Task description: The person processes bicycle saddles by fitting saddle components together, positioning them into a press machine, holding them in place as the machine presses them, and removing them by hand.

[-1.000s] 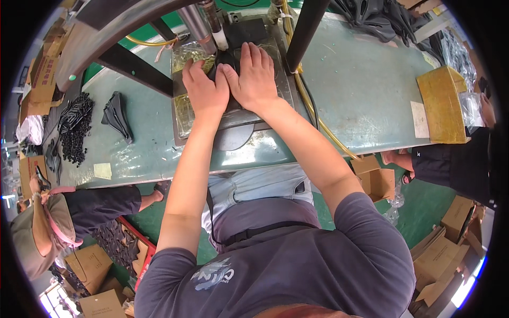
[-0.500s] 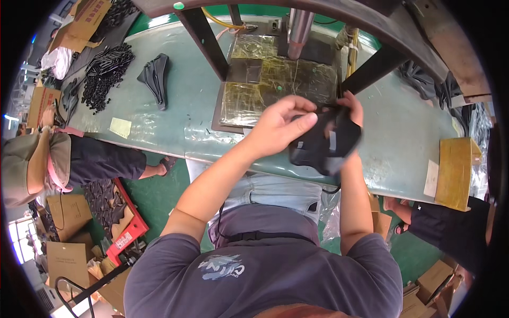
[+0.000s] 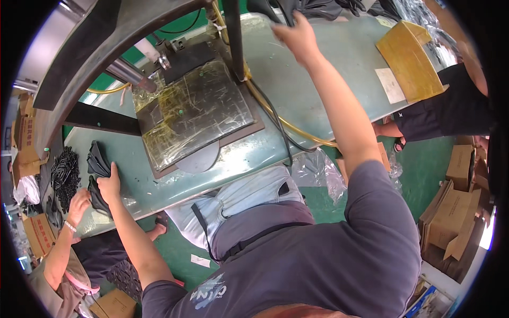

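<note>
Head view | left grip (image 3: 108, 183) flat, apart, on black folded pieces (image 3: 98, 180) | right grip (image 3: 297, 34) clamped on dark fabric (image 3: 281, 10)

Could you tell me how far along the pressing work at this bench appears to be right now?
Done: the press plate lies bare, with no piece on it. In hand: the left hand rests on a small stack of black pieces at the table's left end, while the right hand reaches to dark pieces at the far edge. Left: nothing sits under the press yet.
</note>
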`<state>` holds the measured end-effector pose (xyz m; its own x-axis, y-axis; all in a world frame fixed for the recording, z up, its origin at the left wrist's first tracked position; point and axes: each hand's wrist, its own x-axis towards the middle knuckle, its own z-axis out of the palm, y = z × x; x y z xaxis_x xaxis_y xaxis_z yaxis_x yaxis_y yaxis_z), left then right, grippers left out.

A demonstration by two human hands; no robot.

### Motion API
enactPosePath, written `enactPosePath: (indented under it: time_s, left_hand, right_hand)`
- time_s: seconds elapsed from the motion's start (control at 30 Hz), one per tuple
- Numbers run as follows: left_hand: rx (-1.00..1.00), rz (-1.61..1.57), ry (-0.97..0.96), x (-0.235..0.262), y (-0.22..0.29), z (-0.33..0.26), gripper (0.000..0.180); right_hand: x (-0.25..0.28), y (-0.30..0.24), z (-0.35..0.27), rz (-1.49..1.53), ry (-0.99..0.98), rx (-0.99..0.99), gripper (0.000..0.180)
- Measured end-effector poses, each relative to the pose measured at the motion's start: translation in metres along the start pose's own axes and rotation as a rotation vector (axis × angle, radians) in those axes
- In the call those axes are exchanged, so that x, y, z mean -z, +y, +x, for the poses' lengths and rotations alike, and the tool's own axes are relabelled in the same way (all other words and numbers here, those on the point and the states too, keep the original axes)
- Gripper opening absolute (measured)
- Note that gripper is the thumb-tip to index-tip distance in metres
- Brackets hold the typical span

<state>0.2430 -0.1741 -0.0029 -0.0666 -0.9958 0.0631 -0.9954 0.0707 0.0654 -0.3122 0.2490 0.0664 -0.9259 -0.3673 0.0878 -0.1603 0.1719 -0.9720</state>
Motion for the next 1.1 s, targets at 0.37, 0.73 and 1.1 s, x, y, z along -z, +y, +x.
enactPosePath:
  time_s: [0.37,0.73,1.1]
  left_hand:
    - [-0.096,-1.614,-0.600,0.030,-0.023,-0.092,0.036]
    - [-1.188,-0.622,0.078,0.066,0.093,-0.171,0.045]
    - [-1.257,-0.604,0.219,0.083,0.219,-0.160,0.054]
  right_hand:
    - [-0.052,-0.003,-0.048,0.012,0.201,0.508,0.040]
    - [-0.097,-0.076,-0.167,0.183,-0.767,0.969,0.053]
    - [-0.119,-0.041,-0.195,-0.243,-0.430,0.794,0.061]
